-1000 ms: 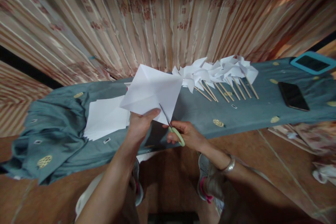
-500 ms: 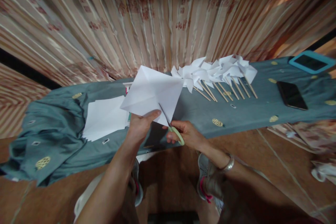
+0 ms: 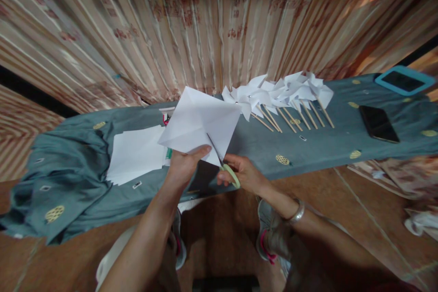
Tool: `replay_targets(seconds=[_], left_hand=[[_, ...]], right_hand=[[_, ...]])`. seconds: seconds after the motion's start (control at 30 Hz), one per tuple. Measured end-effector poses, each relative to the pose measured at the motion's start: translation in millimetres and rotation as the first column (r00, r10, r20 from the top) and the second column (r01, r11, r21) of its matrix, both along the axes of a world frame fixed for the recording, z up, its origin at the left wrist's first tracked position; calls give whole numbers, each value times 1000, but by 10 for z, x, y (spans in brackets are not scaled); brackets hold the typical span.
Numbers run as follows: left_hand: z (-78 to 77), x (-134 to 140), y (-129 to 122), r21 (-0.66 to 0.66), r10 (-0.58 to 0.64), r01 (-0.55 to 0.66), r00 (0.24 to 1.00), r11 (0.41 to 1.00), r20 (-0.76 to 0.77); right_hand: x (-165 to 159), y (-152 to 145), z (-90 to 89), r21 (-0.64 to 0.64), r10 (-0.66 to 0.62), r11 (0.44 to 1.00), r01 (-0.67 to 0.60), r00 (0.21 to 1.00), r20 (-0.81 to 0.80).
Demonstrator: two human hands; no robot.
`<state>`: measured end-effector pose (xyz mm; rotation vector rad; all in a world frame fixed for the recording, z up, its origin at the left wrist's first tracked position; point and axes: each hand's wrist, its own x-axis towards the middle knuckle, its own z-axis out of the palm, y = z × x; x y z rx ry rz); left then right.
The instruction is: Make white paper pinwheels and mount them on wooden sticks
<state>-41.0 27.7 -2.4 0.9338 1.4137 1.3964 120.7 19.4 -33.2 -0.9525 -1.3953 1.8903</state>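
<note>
A creased white square of paper (image 3: 201, 116) is held up over the cloth, turned like a diamond. My left hand (image 3: 186, 162) grips its lower edge, thumb on top and the other fingers hidden beneath. In my right hand (image 3: 241, 173) are scissors (image 3: 231, 175) with pale green handles. Their blade lies over the paper's lower corner and points toward the middle of the sheet. Behind my left wrist, a stack of white paper (image 3: 137, 153) rests on the cloth. Just right of the held sheet lie several white paper pinwheels (image 3: 273, 93) on wooden sticks.
A grey-green patterned cloth (image 3: 256, 155) covers the long narrow table, bunched at its left end. On the right lie a black phone (image 3: 378, 123) and a blue-framed device (image 3: 404, 80). A striped curtain (image 3: 212, 23) hangs close behind. Small packets are partly hidden behind the held paper.
The paper and my left hand have shifted very slightly right. The fingers of my right hand have moved a little on the scissors' handles; the blade stays in the same part of the sheet.
</note>
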Motion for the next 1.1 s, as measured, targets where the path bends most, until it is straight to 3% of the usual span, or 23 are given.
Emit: replay_targets(seconds=[1.1], left_hand=[[-29,2,-35,-34,-22,21,1000,999,-17]], right_hand=[[-19,8,-17,-19,-24,1000,24,1000,2]])
